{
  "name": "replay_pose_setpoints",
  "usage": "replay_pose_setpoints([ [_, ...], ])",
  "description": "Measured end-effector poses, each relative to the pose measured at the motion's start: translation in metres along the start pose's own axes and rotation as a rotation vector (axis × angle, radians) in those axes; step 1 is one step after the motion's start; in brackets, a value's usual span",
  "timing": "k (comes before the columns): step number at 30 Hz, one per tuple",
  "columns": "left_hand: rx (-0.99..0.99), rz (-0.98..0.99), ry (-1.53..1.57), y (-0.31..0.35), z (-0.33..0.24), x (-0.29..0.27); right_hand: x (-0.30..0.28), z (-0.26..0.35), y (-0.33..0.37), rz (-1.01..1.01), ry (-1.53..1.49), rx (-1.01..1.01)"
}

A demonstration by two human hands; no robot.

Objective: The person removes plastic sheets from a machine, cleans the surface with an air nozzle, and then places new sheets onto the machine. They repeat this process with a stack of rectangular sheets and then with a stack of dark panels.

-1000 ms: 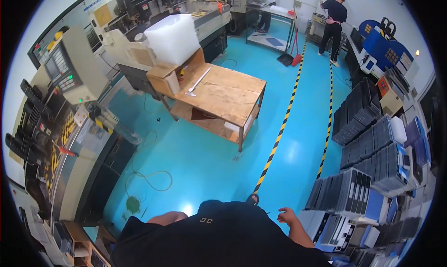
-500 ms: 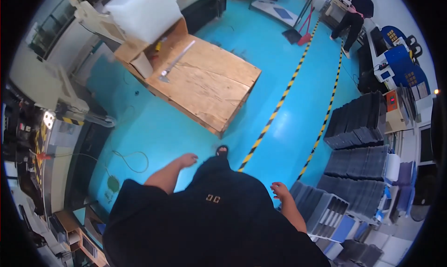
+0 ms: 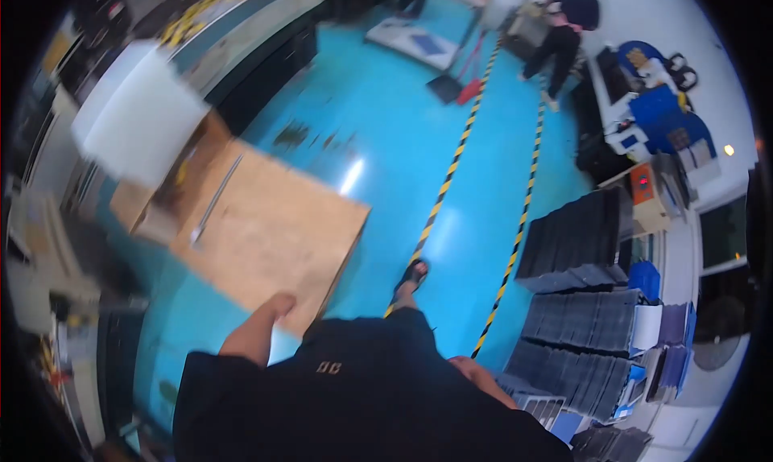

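Observation:
My left hand hangs in front of the near edge of a wooden box-like bench; its fingers are smeared by motion and nothing shows in it. My right hand is low by my right side, its fingers blurred and partly behind my dark shirt. On the bench top lies a long silver caliper, out of reach of both hands. A large white foam-like block rests at the far left end of the bench, over an open compartment.
Yellow-and-black floor tape runs ahead in two lines, with my foot on the left one. Stacks of dark grey sheets line the right side. Farther off are a red dustpan, a low white cart and a standing person.
My view has turned and advanced, so the bench sits farther left and nearer. One foot has stepped forward onto the tape. My right hand has swung back toward my body.

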State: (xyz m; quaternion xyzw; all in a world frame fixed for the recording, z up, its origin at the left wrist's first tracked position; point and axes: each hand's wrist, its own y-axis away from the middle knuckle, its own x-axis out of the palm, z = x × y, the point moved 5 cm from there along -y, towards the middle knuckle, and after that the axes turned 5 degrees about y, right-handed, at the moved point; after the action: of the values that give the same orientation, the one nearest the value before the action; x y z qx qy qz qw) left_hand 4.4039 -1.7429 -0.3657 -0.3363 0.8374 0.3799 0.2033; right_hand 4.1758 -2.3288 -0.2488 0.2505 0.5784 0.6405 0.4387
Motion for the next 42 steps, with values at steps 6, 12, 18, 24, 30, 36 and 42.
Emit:
replay_pose_setpoints([
  [6,-0.679,0.209,0.79,-0.131,-0.08,-0.008,-0.218,0.078,-0.077,0.002,0.159,0.112],
  [12,-0.556,0.061,0.825,-0.249,-0.181,-0.087,-0.42,0.262,-0.13,-0.025,0.473,-0.199],
  [18,-0.636,0.051,0.714,-0.35,-0.143,-0.133,-0.462,0.482,-0.162,0.035,0.048,-0.263],
  [24,-0.667,0.152,0.813,-0.429,-0.12,-0.229,-0.562,0.553,-0.284,-0.024,0.509,-0.409],
  [30,-0.42,-0.562,0.788,-0.471,-0.062,-0.387,-0.593,0.709,-0.289,0.079,0.651,0.016],
  [36,-0.66,-0.832,1.205,-0.442,-0.036,-0.479,-0.554,1.002,-0.433,-0.13,1.318,-0.549],
  [42,-0.73,-0.708,0.777,-0.437,0.001,-0.41,-0.458,1.406,-0.38,-0.223,0.895,-1.23],
])
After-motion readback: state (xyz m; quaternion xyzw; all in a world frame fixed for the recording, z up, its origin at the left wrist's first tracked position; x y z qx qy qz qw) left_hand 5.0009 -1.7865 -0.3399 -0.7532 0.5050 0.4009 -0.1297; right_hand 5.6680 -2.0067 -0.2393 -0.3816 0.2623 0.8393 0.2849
